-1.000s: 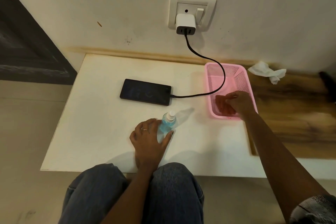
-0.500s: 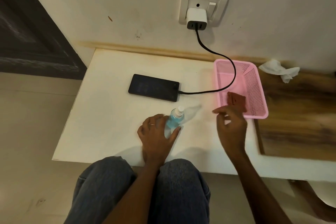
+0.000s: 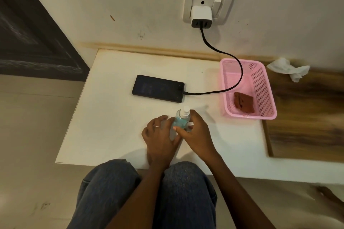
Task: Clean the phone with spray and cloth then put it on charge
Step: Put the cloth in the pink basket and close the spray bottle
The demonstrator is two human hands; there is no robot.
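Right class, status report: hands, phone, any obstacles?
Both hands, left and right, grip spray bottle. Phone plugged in, cable crosses basket. Cloth inside.

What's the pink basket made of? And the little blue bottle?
The pink basket looks like glossy moulded plastic: its walls are a grid of tiny holes. The bottle seems to be clear plastic, maybe glass; blue liquid shows through, and its spray top is white.
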